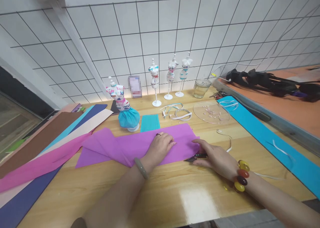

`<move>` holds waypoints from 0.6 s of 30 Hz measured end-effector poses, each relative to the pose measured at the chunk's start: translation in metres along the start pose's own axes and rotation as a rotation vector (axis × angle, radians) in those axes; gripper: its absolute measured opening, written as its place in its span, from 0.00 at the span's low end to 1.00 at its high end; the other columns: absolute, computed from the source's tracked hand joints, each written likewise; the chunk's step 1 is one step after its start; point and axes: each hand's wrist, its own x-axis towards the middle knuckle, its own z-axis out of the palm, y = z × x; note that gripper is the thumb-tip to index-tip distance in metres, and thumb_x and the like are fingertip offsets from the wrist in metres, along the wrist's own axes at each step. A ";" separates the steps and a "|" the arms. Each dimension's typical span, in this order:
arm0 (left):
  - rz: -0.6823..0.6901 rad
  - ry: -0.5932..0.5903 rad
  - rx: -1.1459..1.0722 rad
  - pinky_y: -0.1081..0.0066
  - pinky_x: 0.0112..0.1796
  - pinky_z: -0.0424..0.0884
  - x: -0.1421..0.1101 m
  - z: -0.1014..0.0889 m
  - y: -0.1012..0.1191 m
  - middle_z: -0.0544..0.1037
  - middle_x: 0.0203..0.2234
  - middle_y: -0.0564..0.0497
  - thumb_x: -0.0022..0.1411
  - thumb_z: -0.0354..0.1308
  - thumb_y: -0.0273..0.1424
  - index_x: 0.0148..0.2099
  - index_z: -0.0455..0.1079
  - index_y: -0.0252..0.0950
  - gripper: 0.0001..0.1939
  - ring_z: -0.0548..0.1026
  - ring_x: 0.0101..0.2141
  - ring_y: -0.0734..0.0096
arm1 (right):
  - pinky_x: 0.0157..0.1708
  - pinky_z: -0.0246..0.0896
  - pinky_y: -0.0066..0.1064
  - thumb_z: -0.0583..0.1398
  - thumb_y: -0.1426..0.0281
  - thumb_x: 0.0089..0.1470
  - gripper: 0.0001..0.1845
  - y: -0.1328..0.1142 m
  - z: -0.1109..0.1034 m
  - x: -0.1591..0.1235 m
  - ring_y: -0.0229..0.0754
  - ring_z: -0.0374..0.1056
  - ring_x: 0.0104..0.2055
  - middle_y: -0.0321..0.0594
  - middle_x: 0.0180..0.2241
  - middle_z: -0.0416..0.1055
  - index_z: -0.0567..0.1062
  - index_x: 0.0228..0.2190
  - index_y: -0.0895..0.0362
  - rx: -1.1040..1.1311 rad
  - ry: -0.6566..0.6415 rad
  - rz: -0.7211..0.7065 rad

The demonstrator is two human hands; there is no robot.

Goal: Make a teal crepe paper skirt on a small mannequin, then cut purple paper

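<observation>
A strip of purple sheer fabric [140, 144] lies across the table, its left end folded over. My left hand [161, 146] rests on the fabric with bent fingers, closed on it and pressing it against the table. At the fabric's right end, my right hand [212, 156] is closed around black scissors [196, 157], partly hidden by the fingers. The scissors' blades point left, beside the fabric's lower right edge. Just behind the purple strip lies a small turquoise fabric square [150, 122]. A small dress form [120, 98] wearing a turquoise gathered skirt [128, 118] stands to its left.
Several fabric strips, including pink [50, 163] and brown [47, 134], cover the left side. Three bare dress forms [155, 76], a glass cup [201, 88] and a clear disc with beads [211, 113] stand behind. A blue strip [260, 136] and black straps [272, 83] are right.
</observation>
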 end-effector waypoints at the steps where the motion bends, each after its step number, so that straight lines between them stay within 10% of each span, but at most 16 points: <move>1: 0.000 0.004 0.002 0.69 0.35 0.60 0.000 0.000 0.000 0.72 0.28 0.52 0.61 0.49 0.36 0.32 0.64 0.36 0.10 0.66 0.33 0.69 | 0.35 0.64 0.36 0.56 0.54 0.50 0.31 -0.002 0.000 0.001 0.47 0.71 0.38 0.44 0.38 0.73 0.56 0.51 0.54 -0.001 0.004 0.001; 18: 0.000 0.001 -0.034 0.70 0.35 0.60 0.000 0.000 -0.001 0.72 0.28 0.51 0.61 0.48 0.37 0.32 0.65 0.36 0.11 0.66 0.33 0.69 | 0.32 0.64 0.35 0.55 0.55 0.51 0.29 -0.004 0.004 -0.001 0.46 0.71 0.35 0.43 0.34 0.74 0.57 0.51 0.55 -0.051 0.027 -0.032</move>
